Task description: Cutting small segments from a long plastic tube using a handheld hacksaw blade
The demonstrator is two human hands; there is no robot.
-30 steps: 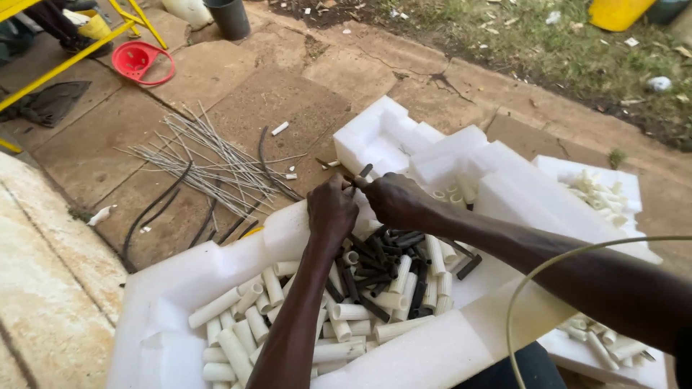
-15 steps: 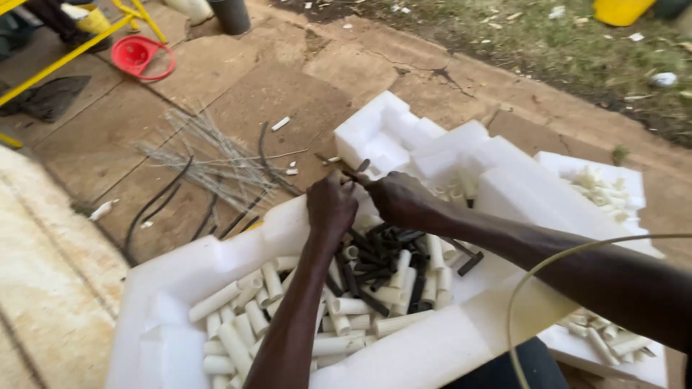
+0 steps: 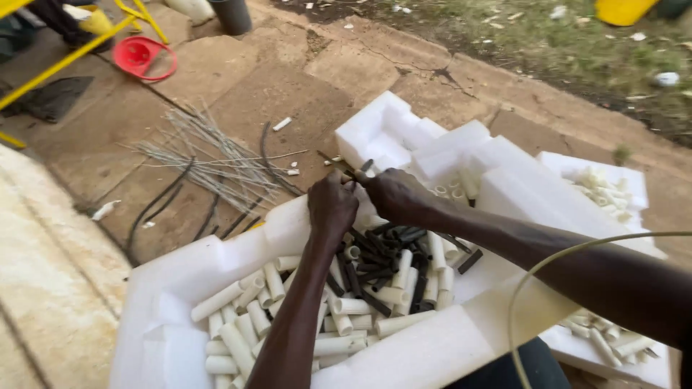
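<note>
Both hands work close together above the rear edge of a white foam tray (image 3: pixel 238 252) set on the ground. Left hand (image 3: pixel 331 205) is clenched around a small dark piece; right hand (image 3: pixel 393 194) is closed on the same piece, where a thin metal pin or blade (image 3: pixel 335 162) sticks out toward the paving. What exactly the piece is cannot be told, as the fingers cover it.

State of stock in the tray: many short white tube pieces (image 3: pixel 245 317) lie loose on the left and front; a smaller heap of short black tube pieces (image 3: pixel 378 256) sits in the middle, directly under the hands. A second foam tray (image 3: pixel 620 180) at right also holds white pieces.

On the paving beyond: a bundle of thin grey rods (image 3: pixel 209 155), black cable lengths (image 3: pixel 155 209) and one stray white piece (image 3: pixel 282 124).

Judgement: work is partway; most pieces in the tray look untouched and only the one piece is in hand.
</note>
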